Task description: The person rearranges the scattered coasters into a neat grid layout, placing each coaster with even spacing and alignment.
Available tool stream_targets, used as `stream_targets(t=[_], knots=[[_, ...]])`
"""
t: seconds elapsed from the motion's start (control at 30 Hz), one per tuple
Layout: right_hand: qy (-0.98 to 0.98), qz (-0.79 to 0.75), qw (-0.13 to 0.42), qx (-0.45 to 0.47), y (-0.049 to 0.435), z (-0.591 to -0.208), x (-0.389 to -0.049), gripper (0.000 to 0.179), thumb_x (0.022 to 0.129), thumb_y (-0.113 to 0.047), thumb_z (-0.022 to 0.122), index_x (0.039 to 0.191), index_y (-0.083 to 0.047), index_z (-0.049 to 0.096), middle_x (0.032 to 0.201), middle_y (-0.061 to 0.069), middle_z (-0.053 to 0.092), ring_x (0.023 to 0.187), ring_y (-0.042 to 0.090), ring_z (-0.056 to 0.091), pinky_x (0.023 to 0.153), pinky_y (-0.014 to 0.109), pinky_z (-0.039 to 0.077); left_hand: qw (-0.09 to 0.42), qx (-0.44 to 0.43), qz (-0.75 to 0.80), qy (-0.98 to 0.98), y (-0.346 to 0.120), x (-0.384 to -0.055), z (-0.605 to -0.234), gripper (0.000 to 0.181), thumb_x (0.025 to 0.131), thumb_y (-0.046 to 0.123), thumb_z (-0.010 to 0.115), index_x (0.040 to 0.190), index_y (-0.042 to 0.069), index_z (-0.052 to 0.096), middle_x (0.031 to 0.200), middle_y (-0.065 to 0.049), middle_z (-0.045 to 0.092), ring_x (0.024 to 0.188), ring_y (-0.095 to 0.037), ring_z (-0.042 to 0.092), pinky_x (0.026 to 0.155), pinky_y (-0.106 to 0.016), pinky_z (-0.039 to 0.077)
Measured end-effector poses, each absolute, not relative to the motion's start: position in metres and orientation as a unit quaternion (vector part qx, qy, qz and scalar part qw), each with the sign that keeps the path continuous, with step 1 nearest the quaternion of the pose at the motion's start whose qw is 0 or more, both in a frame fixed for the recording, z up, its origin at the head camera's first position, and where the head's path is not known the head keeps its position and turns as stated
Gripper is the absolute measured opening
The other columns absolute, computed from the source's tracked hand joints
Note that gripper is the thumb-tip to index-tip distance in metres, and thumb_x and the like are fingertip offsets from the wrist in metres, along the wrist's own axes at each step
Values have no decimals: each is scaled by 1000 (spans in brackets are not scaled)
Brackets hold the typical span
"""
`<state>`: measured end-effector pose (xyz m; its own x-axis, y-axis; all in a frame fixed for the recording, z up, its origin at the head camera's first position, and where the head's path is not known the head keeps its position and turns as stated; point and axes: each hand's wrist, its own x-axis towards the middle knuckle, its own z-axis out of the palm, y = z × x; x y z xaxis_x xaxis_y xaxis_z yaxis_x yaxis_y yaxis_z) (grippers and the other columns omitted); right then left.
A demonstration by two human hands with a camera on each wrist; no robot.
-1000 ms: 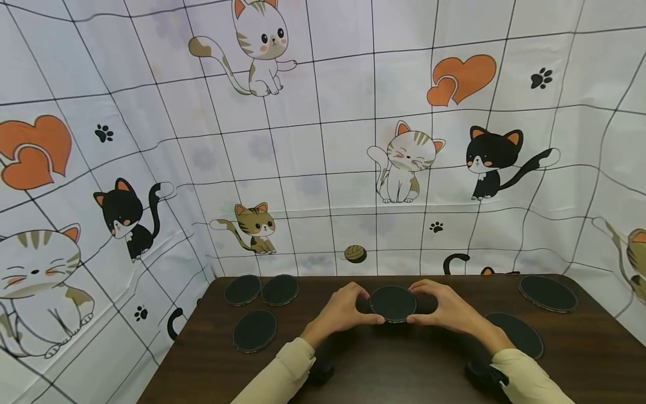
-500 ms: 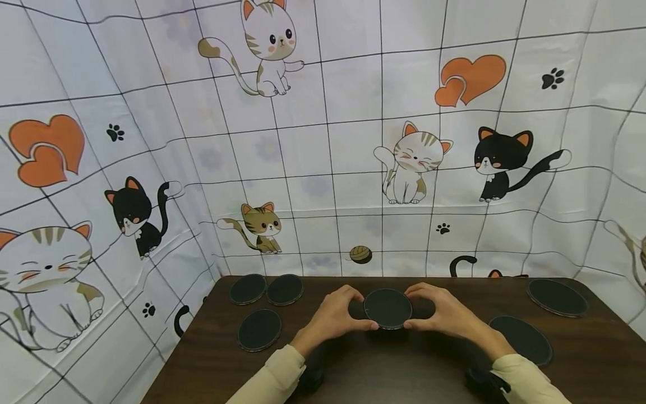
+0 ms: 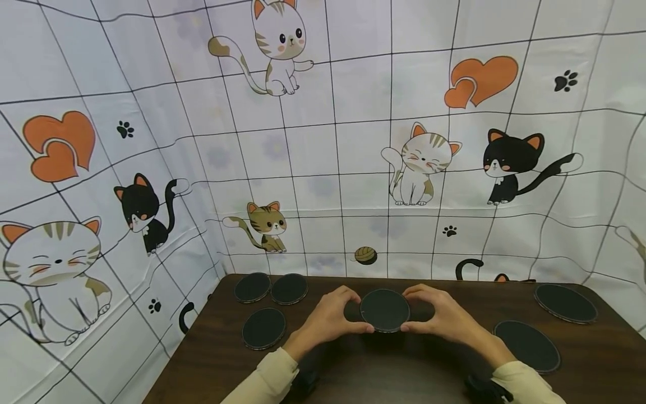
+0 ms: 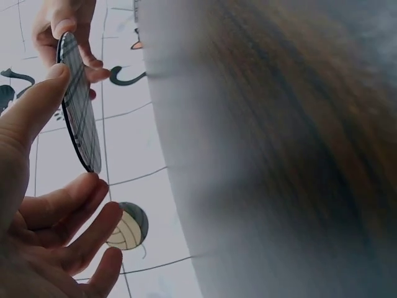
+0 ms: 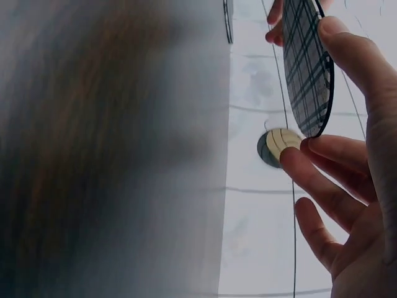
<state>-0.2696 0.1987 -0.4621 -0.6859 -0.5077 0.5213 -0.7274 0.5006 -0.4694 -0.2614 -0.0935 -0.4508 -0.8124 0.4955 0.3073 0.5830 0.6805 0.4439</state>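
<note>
Between both hands, in the head view, a round black coaster [image 3: 385, 310] is held above the table. My left hand [image 3: 328, 318] pinches its left edge with thumb and fingertips. On the opposite edge my right hand [image 3: 443, 314] does the same. Both wrist views show a plaid pattern on the underside of the coaster [image 4: 82, 105], which has a thin black rim. In the right wrist view the thumb lies on the upper face of the coaster [image 5: 307, 68] and a fingertip touches its edge, while other fingers hang free.
At the left lie three dark round coasters: a back one [image 3: 252, 288], its neighbour [image 3: 289, 289] and a nearer one [image 3: 264, 329]. Two larger discs lie right, a far one [image 3: 566, 303] and a near one [image 3: 527, 346]. A cat-print curtain [image 3: 323, 140] hangs behind the brown table [image 3: 187, 365].
Both hands have drawn the coaster slightly nearer and tilted its top face more toward the head camera. The head view has turned a little left. Both grips stay the same.
</note>
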Motion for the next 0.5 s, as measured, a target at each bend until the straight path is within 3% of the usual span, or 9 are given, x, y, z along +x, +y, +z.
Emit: stream_targets(t=[0.13, 0.33, 0.5], knots=[[-852, 341, 161, 363, 189, -461, -262, 59, 68, -48, 78, 115, -17, 61, 113, -8, 56, 98, 10, 57, 75, 38, 49, 94, -300, -255, -915, -103, -254, -448, 70, 65, 72, 62, 109, 18, 59, 111, 8, 52, 100, -13, 53, 82, -32, 46], [-854, 326, 169, 369, 176, -458, -256, 59, 67, -51, 77, 113, -17, 62, 113, -8, 56, 99, 9, 56, 76, 38, 49, 100, -297, -245, -917, -115, -247, -447, 68, 66, 72, 62, 108, 18, 60, 110, 8, 53, 102, -13, 52, 88, -44, 41], [-861, 319, 166, 360, 172, -460, -254, 59, 67, -54, 76, 113, -19, 62, 112, -10, 56, 98, 7, 55, 76, 37, 48, 94, -297, -251, -916, -119, -246, -445, 68, 65, 71, 64, 108, 18, 59, 110, 8, 53, 102, -14, 52, 87, -42, 42]])
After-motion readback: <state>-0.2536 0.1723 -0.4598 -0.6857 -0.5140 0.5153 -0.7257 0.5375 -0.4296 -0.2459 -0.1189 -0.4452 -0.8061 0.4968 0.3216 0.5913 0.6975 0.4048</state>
